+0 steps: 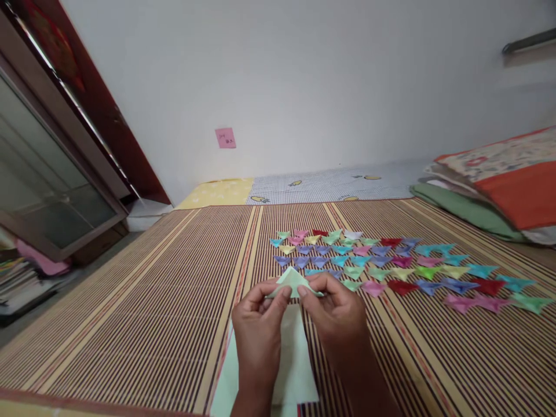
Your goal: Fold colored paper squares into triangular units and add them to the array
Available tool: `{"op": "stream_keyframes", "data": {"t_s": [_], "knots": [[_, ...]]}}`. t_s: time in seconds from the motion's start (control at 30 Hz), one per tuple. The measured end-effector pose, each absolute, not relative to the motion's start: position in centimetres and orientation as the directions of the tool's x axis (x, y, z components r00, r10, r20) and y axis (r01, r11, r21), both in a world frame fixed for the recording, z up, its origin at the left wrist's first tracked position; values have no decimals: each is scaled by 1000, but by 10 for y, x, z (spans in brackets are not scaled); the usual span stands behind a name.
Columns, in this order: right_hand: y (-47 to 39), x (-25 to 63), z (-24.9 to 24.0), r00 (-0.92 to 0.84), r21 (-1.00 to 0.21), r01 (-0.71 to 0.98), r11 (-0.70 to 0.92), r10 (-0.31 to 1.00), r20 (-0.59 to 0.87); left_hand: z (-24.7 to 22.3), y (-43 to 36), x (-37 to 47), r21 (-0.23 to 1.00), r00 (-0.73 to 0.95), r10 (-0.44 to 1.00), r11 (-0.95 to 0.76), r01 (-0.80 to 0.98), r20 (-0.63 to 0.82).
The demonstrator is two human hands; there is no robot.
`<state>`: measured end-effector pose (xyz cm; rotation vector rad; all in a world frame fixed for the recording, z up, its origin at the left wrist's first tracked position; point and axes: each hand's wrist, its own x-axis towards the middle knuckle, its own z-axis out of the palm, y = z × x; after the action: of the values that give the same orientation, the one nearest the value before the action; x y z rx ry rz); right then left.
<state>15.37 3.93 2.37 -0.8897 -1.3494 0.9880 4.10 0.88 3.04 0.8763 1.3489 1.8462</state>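
Note:
Between my two hands is a pale green piece of folded paper (pixel 292 279), its pointed tip turned away from me. My left hand (pixel 263 315) pinches its left side with thumb and index finger. On the other side my right hand (pixel 332 304) pinches the right part, thumb near the middle. Under my hands lie pale green paper sheets (pixel 299 365), partly covered by my left forearm. Just beyond and to the right, rows of small folded paper pieces (pixel 402 286) in many colours rest on the striped mat.
A striped woven mat (pixel 143 301) covers the surface. Folded bedding (pixel 512 185) is stacked at the right. A pink note (pixel 225 138) sticks to the white wall. At left are a glass-panelled door (pixel 52 156) and a pile of papers (pixel 26 278).

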Motion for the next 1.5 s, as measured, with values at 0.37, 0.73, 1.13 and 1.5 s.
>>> {"op": "stream_keyframes", "data": {"t_s": [0.37,0.73,1.13,1.5], "knots": [[40,153,22,31,-899,44,435,899,437,28,5,46,963,-615,769,-264,-57,175],[36,155,25,47,-917,47,396,916,398,34,4,50,947,-601,794,-254,-197,87],[43,168,31,-109,-958,-47,282,952,285,36,6,47,984,-320,944,-122,-132,74],[48,180,35,-232,-959,-53,278,931,282,42,2,41,992,-51,993,-107,-63,104]]}}
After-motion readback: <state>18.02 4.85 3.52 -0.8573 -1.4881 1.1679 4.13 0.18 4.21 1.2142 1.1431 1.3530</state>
